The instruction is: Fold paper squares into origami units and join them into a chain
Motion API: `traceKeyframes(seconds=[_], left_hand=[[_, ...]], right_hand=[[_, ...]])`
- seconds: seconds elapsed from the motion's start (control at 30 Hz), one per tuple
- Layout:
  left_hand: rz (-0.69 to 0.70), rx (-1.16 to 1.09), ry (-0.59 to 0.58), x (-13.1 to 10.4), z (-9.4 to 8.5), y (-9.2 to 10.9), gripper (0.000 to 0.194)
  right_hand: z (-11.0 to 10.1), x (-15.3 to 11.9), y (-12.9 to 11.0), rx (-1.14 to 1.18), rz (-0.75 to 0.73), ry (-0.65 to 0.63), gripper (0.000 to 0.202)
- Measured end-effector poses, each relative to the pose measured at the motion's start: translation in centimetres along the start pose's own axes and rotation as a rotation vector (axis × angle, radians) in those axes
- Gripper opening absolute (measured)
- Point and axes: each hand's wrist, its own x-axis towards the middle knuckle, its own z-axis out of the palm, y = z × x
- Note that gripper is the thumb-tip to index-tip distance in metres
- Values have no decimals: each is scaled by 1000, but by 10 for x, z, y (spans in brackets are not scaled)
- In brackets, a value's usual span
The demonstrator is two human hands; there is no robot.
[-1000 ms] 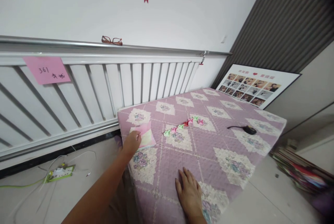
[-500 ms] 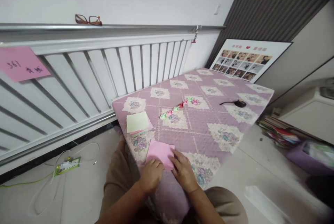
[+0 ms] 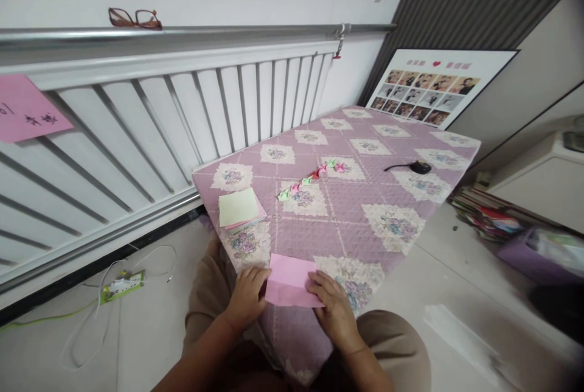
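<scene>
A pink sheet of paper lies at the near corner of the cloth-covered table, a crease running across it and its lower part a darker pink. My left hand pinches the sheet's left edge, fingers bent and thumb low. At the right edge, my right hand grips the paper with its fingertips on top. Beyond it, a stack of coloured paper has a pale yellow sheet uppermost. A row of small folded paper pieces in green, pink and red runs diagonally across the middle of the table.
The table wears a purple floral cloth. A white radiator stands along its left side, with glasses on the pipe above. A black corded object lies to the right. A power strip with cables is on the floor.
The paper has shifted slightly right and now shows a crosswise crease. My left hand has moved from its lower edge to its left edge; my right hand has moved slightly right. The view has shifted.
</scene>
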Motion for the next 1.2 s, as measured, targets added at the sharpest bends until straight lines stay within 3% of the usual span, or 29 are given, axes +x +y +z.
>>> traceKeyframes(seconds=[0.17, 0.43, 0.53, 0.6, 0.7, 0.8, 0.87, 1.03, 1.13, 1.2], left_hand=[[-100, -7, -11, 21, -1, 6, 18], [-273, 109, 26, 30, 4, 16, 23], [-306, 94, 83, 28, 7, 17, 15], [-316, 75, 146, 27, 8, 17, 25], [-175, 103, 188, 24, 10, 23, 39], [114, 156, 71, 21, 14, 30, 42], [231, 184, -24, 20, 19, 33, 48], [125, 237, -109, 24, 28, 25, 51], [111, 247, -111, 28, 24, 17, 46], [128, 250, -100, 29, 20, 15, 44]], right_hand=[[-5, 0, -8, -54, 144, 51, 23], [-3, 16, -18, -131, 412, 90, 32], [-3, 20, -22, -139, 472, 82, 32], [-2, 23, -24, -148, 504, 87, 32], [-2, 25, -24, -164, 527, 101, 31], [-2, 26, -25, -176, 522, 101, 30], [-3, 26, -26, -180, 514, 103, 28], [1, 25, -25, -191, 511, 138, 27], [7, 24, -18, -193, 540, 185, 20], [9, 23, -14, -191, 529, 238, 28]])
